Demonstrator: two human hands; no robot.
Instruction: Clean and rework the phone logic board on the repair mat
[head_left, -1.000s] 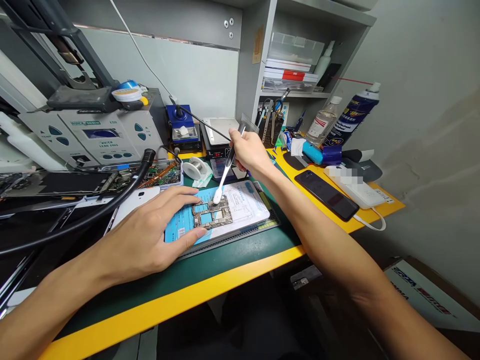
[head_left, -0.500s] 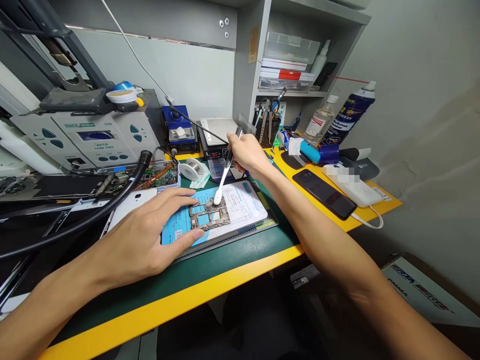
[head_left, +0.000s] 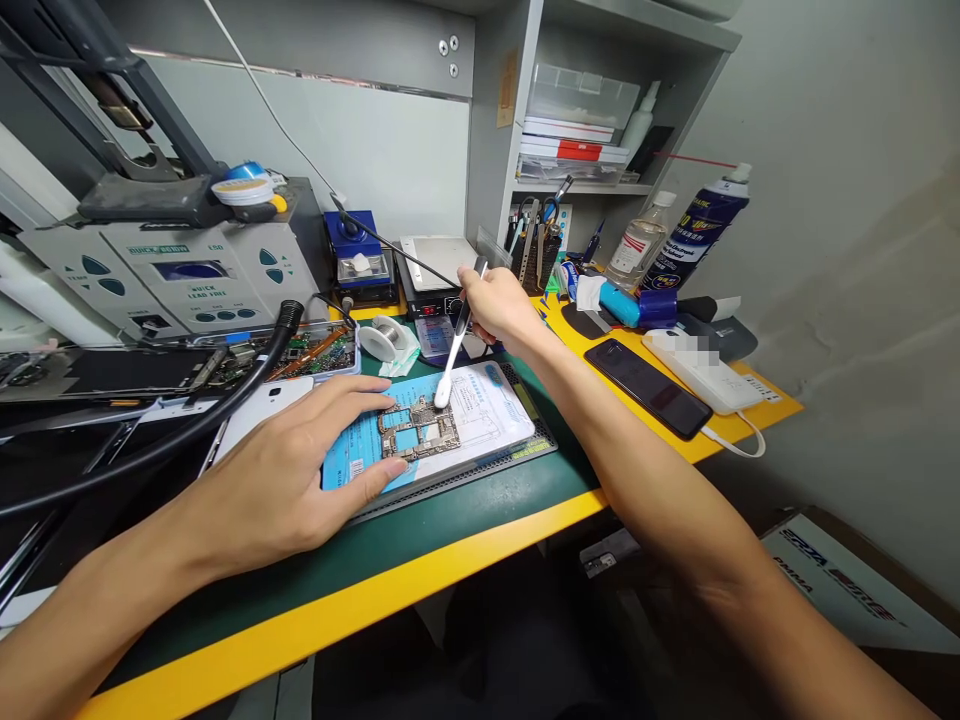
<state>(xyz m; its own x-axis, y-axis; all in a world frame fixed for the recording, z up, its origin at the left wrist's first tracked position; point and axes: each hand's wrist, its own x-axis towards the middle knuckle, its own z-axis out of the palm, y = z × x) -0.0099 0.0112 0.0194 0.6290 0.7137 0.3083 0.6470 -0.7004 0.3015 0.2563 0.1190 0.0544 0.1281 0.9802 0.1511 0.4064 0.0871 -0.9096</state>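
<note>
"How do we brush well here?"
"Gently, we think — short strokes of the brush (head_left: 452, 362) across the circuit board (head_left: 431, 431), which lies on the blue-and-white package (head_left: 491, 402)."
"And our fingers?"
"Our left hand (head_left: 304, 470) has thumb and fingers spread wide, tips at the board's left side — steadying it, we judge. Our right hand (head_left: 499, 305) pinches the brush handle between thumb and fingers."
</note>
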